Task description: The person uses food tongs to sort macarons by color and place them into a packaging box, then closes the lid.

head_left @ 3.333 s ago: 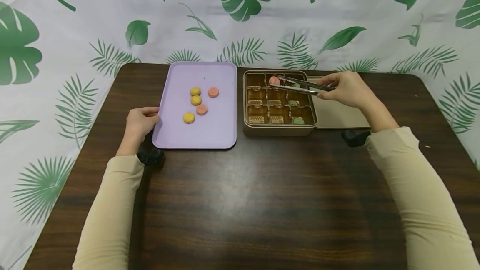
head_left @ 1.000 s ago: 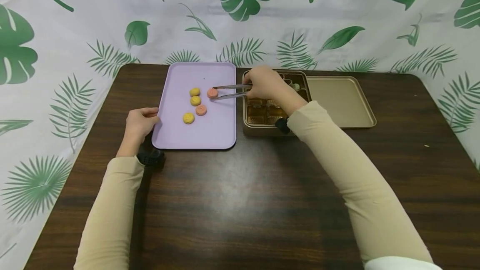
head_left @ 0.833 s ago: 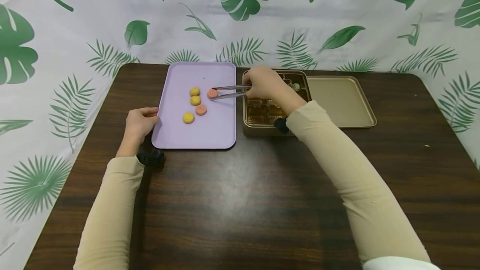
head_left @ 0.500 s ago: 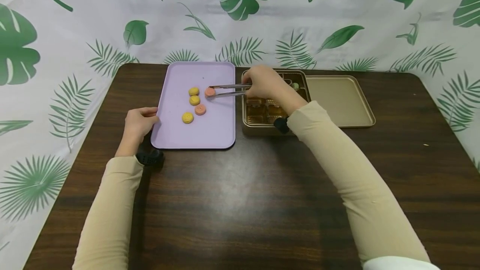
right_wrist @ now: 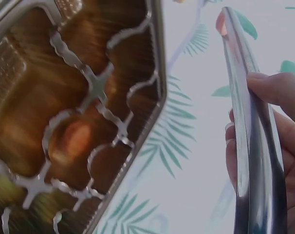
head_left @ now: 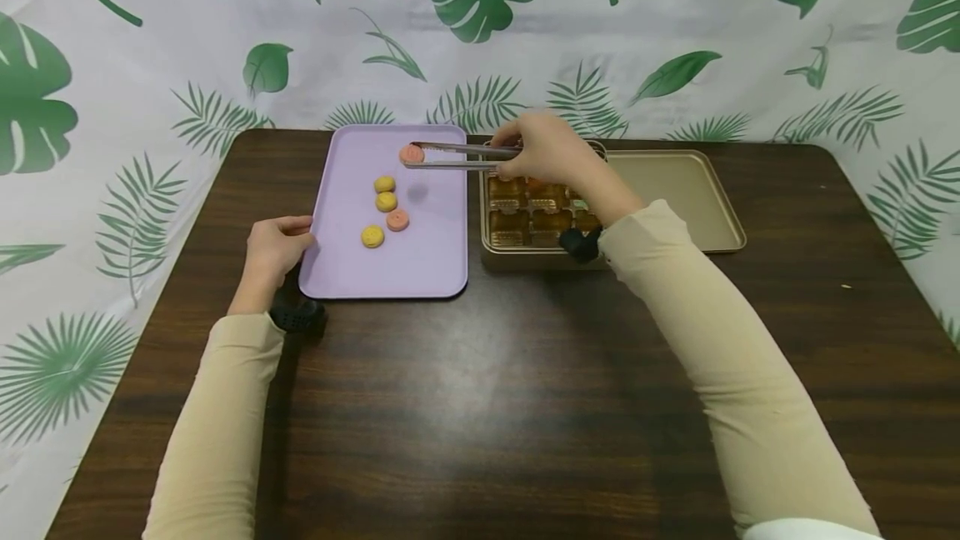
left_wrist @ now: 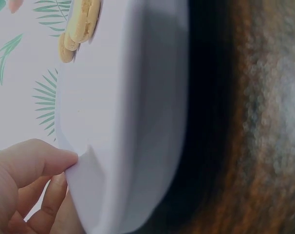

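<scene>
Apparent lift: right hand [head_left: 543,148] gripped tongs [head_left: 457,165], macaron [head_left: 410,156] aloft; left hand [head_left: 274,247] pinched tray [head_left: 420,265]; carriage to box [head_left: 525,260] below right hand seemed next.

You can pass freely over the near brown wood-grain tabletop [head_left: 465,407]; farther off, a gold metal box [head_left: 525,259] stands just right of a lilac rectangular tray [head_left: 382,273], leaving you a narrow gap.

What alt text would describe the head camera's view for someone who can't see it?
A person's right hand holds metal tongs gripping a pink macaron above a lilac tray, where three yellow macarons and another pink macaron lie. The left hand pinches the tray's left edge; a gold compartmented box stands to the right.
</scene>
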`<action>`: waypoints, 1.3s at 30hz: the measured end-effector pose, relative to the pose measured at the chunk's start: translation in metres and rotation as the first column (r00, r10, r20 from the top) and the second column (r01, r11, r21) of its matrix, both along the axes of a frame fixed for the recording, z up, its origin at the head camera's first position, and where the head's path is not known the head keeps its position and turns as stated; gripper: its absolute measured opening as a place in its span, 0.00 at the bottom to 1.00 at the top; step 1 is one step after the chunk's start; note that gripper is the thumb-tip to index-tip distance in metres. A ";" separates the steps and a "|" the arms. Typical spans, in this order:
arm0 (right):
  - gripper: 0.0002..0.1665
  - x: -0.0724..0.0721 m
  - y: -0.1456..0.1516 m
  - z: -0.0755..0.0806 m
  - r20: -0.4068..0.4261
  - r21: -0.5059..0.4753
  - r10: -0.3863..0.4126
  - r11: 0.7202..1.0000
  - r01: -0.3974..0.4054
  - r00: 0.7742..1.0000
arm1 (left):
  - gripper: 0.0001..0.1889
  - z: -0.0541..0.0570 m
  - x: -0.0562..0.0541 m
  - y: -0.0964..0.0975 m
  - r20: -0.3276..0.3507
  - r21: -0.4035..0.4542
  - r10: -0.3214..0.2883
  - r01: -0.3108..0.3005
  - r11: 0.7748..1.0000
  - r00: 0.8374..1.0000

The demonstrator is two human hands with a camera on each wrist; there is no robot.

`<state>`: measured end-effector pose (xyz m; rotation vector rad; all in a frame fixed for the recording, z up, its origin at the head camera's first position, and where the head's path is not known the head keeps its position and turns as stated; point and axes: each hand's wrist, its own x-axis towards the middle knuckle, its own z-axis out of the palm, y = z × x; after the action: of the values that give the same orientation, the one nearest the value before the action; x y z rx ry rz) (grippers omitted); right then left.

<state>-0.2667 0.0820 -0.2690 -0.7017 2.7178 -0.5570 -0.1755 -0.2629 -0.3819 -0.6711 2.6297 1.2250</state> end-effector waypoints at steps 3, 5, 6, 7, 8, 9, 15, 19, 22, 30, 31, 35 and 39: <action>0.24 0.002 0.009 0.006 -0.009 -0.047 -0.016 0.999 0.015 1.000 | 0.24 0.000 0.000 0.000 0.008 0.011 -0.001 0.001 1.000 1.000; 0.23 0.004 0.016 0.010 -0.015 -0.074 -0.032 0.997 0.031 0.999 | 0.24 0.000 0.001 0.000 0.010 0.021 0.000 0.000 1.000 1.000; 0.23 0.005 0.020 0.012 -0.016 -0.081 -0.040 0.996 0.039 0.999 | 0.24 0.000 0.001 0.001 0.010 0.026 0.000 -0.001 1.000 1.000; 0.23 0.007 0.024 0.014 -0.021 -0.091 -0.047 0.995 0.045 0.999 | 0.24 0.000 0.001 0.001 0.009 0.029 0.002 -0.002 1.000 1.000; 0.23 0.008 0.028 0.016 -0.022 -0.097 -0.055 0.994 0.053 0.998 | 0.24 0.000 0.001 0.001 0.008 0.033 0.002 -0.002 0.999 1.000; 0.24 0.009 0.033 0.018 -0.026 -0.097 -0.061 0.994 0.058 0.998 | 0.24 0.001 0.001 0.002 0.004 0.034 0.002 -0.002 0.999 1.000; 0.25 0.017 0.059 0.025 -0.027 -0.099 -0.105 0.990 0.102 0.994 | 0.24 0.000 0.000 0.002 -0.005 0.037 0.004 -0.003 0.999 1.000; 0.26 0.023 0.078 0.025 -0.042 -0.091 -0.127 0.988 0.122 0.991 | 0.23 0.000 0.000 0.002 0.000 0.036 0.005 -0.005 0.999 1.000; 0.25 0.028 0.091 0.021 -0.035 -0.089 -0.137 0.987 0.134 0.990 | 0.23 0.000 0.000 0.002 0.006 0.037 0.005 -0.005 0.999 1.000; 0.23 0.040 0.125 0.005 -0.047 -0.027 -0.161 0.987 0.160 0.986 | 0.23 0.000 0.000 0.001 0.006 0.032 0.007 -0.007 0.999 1.000; 0.24 0.041 0.129 0.003 -0.046 -0.021 -0.166 0.986 0.165 0.985 | 0.23 0.000 0.000 0.001 0.006 0.031 0.007 -0.007 0.999 1.000; 0.24 0.046 0.142 -0.003 -0.034 0.004 -0.179 0.984 0.179 0.983 | 0.23 -0.001 0.000 0.001 0.004 0.036 0.009 -0.009 0.999 1.000; 0.24 0.050 0.152 -0.008 -0.032 0.020 -0.180 0.983 0.180 0.983 | 0.23 -0.001 0.000 0.002 0.003 0.045 0.014 -0.015 0.999 1.000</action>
<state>-0.2172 0.2336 -0.2774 -0.4645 2.8287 -0.5582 -0.1753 -0.2611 -0.3831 -0.6845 2.5914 1.2828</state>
